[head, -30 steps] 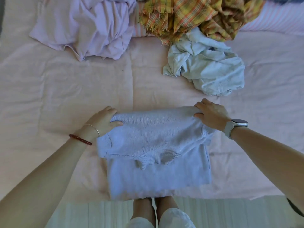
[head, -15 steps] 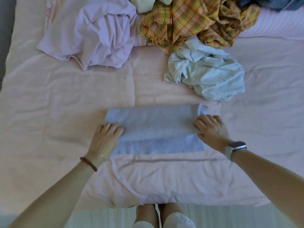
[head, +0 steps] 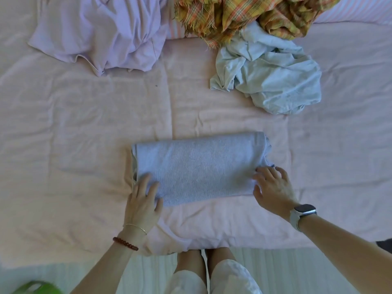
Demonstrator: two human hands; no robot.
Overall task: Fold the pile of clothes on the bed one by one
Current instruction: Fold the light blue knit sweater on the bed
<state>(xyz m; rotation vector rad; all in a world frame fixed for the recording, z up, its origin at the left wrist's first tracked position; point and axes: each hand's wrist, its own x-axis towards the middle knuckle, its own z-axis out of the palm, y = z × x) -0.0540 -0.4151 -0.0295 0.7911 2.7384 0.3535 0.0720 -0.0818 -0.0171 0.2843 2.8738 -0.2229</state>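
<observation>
Sweater: a pale blue knit sweater [head: 197,168] lies folded into a flat rectangle on the pink bed [head: 84,128], near its front edge.
Left hand [head: 143,203]: grip released — fingers straight, resting flat on the sweater's near left corner.
Right hand [head: 273,187]: grip released — spread fingers touch the sweater's near right end.
Pile: lilac garment [head: 101,32], plaid cloth [head: 244,13] and light blue shirt [head: 273,73] lie crumpled farther back, well apart from the sweater.

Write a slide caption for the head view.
Both hands rest on a folded blue sweater on the bed.
</observation>
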